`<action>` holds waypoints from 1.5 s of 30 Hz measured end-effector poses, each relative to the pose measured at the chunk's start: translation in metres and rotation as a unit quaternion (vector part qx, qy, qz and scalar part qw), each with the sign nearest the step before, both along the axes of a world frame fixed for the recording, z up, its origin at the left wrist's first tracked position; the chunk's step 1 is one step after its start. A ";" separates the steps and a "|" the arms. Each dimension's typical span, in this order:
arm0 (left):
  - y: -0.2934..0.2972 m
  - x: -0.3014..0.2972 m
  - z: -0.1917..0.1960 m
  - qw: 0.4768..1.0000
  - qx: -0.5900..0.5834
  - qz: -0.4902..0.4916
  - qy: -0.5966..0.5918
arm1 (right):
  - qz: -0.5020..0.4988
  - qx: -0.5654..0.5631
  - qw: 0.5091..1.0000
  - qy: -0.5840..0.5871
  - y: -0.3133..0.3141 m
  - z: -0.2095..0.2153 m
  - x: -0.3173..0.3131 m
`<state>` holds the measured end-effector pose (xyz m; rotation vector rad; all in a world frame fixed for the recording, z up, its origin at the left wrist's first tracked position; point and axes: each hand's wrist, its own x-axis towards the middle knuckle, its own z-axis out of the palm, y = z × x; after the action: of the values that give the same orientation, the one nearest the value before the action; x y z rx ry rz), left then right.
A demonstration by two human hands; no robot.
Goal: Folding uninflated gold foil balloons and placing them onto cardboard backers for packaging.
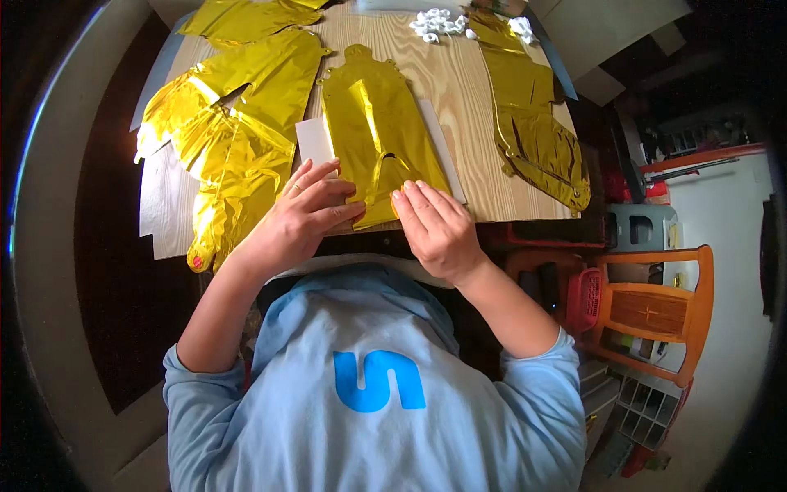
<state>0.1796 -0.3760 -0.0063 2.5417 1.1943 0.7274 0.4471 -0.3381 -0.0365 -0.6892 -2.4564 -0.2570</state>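
A flat gold foil balloon [369, 111] lies in front of me on the wooden table, its narrow tab pointing away and its near end at the table's front edge. A white card [314, 139] shows beneath it on both sides. My left hand [297, 215] rests at the balloon's near left corner, fingers stretched and apart, some fingertips on the foil. My right hand [441, 234] lies over the near right part, its fingers straight and close together on the foil. Its thumb is hidden. A small arched fold stands up in the foil just beyond my hands.
A heap of crumpled gold foil balloons [238, 107] covers the table's left side and hangs over its front edge. Another folded gold balloon [529, 107] lies along the right. White coiled ribbon [434, 25] sits at the back. A wooden chair [652, 312] stands to the right.
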 end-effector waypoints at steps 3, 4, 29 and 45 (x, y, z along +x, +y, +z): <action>-0.003 -0.002 0.002 0.999 -0.022 0.022 0.027 | -0.031 -0.054 0.998 0.007 -0.007 0.000 -0.005; -0.003 -0.003 0.002 0.999 -0.030 0.027 0.028 | -0.042 -0.076 0.996 0.009 -0.013 0.002 -0.009; 0.152 0.041 -0.037 0.980 0.038 0.026 0.192 | -0.149 -0.229 0.955 -0.113 -0.048 0.002 -0.034; 0.022 0.070 -0.024 0.993 -0.015 0.114 -0.023 | -0.120 -0.264 0.953 -0.088 -0.029 0.034 -0.016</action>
<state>0.2498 -0.3540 -0.0301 2.3762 1.4859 0.8057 0.4314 -0.3674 -0.0021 -1.2396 -2.6287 0.2764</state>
